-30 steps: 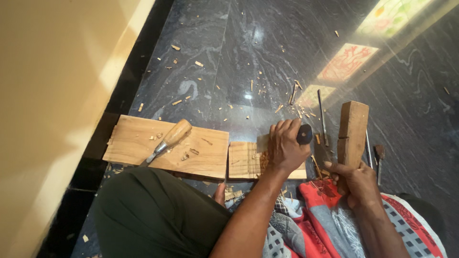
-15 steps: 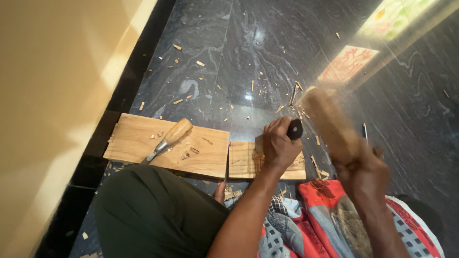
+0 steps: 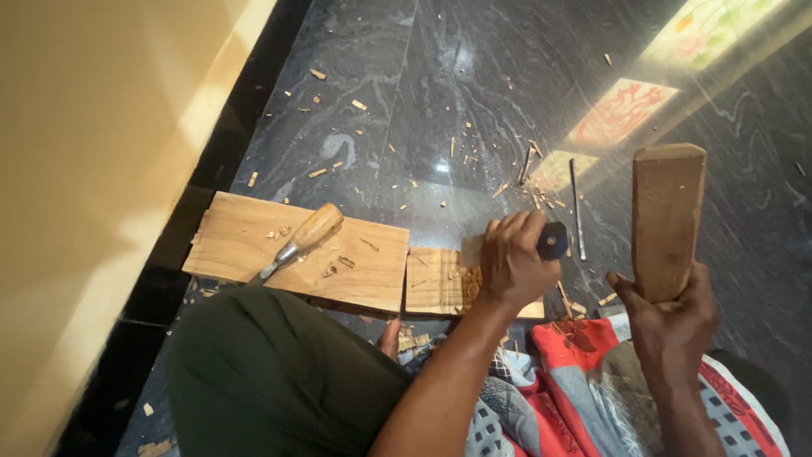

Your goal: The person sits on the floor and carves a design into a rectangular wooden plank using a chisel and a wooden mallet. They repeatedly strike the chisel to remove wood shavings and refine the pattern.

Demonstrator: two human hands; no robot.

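My left hand (image 3: 512, 258) is closed around a chisel with a dark handle end (image 3: 553, 241), held down against a small carved wooden piece (image 3: 440, 282). My right hand (image 3: 668, 317) grips a flat wooden mallet block (image 3: 667, 216), raised upright to the right of the chisel. A larger wooden board (image 3: 355, 262) lies to the left, touching the carved piece. On that board rests a second chisel with a light wooden handle (image 3: 306, 237).
Wood chips (image 3: 359, 106) are scattered over the dark polished stone floor (image 3: 440, 101). Thin metal tools (image 3: 575, 207) lie on the floor beyond the chisel. A yellow wall (image 3: 93, 169) rises at the left. My green-clad knee (image 3: 271, 372) and a patterned cloth (image 3: 558, 389) are below.
The mallet swung down onto the chisel half a second ago and has now lifted back upright to the right. My left hand kept the chisel on the carved piece.
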